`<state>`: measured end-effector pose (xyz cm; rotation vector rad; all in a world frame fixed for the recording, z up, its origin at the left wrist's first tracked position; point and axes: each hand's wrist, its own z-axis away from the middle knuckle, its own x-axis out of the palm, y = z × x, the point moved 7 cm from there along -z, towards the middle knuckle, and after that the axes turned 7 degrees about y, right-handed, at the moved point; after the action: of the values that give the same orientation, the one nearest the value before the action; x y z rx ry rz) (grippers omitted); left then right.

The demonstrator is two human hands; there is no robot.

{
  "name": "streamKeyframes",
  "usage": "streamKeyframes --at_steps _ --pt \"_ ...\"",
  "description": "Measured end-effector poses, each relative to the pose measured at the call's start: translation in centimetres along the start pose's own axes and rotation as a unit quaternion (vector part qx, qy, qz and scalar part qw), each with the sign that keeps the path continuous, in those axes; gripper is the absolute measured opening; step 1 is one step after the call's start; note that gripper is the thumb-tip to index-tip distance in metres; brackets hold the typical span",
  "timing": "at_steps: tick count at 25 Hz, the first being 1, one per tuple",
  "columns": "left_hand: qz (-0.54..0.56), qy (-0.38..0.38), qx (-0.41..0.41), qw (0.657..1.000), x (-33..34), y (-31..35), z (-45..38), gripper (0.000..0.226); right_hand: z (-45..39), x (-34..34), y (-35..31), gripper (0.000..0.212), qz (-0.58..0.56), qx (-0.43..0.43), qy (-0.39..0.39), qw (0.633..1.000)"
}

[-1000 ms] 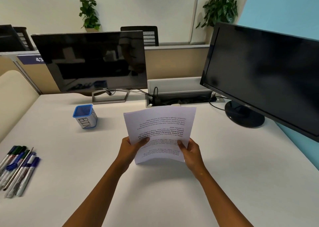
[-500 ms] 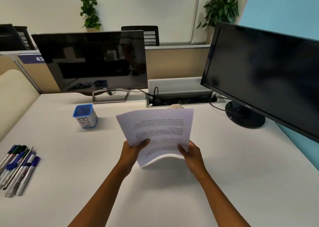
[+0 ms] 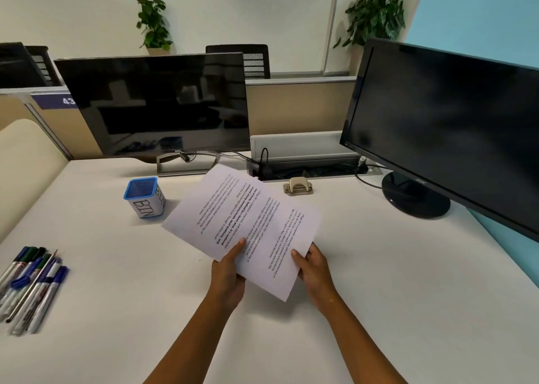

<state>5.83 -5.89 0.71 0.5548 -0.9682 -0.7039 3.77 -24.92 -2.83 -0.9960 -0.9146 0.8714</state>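
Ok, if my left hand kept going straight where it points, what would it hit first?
Past the papers it holds, the left hand points toward the open cable tray behind them; probably that comes first, though depth is unclear.

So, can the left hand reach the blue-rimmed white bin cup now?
Probably yes, once freed: the left hand grips the printed white paper sheets; the blue-rimmed white cup stands unobstructed left of it.

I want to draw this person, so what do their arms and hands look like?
The left forearm and right forearm are bare, no sleeves in view. The left hand and right hand wear no gloves; no rings, watch or bracelets show.
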Motion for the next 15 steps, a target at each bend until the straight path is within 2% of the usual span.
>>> streamKeyframes --at_steps 3,5,9,11,13,15 --pt "-0.006 0.002 -0.001 1.0 -1.9 1.1 -1.3 0.05 -0.4 -1.8 -0.7 0.031 0.069 -0.017 0.039 0.997" --pt "-0.016 0.011 -0.011 1.0 -3.9 2.5 -2.7 0.043 -0.7 -3.4 -1.4 0.03 0.111 -0.032 0.053 0.992" --pt "-0.105 0.034 -0.018 0.994 -7.3 6.1 -4.7 0.035 -1.3 -6.0 -2.5 0.027 0.179 -0.04 0.067 0.981" --pt "-0.218 -0.007 -0.008 0.976 -7.2 7.0 -4.8 0.039 -1.4 -6.3 -2.7 0.025 0.209 -0.034 0.055 0.976" --pt "-0.337 -0.067 0.009 0.939 -6.1 6.8 -4.2 0.049 -1.3 -5.8 -2.9 0.025 0.22 -0.028 0.03 0.975" --pt "-0.382 -0.093 0.041 0.919 -5.2 6.4 -3.5 0.052 -1.1 -4.9 -3.2 0.026 0.217 -0.032 0.01 0.975"
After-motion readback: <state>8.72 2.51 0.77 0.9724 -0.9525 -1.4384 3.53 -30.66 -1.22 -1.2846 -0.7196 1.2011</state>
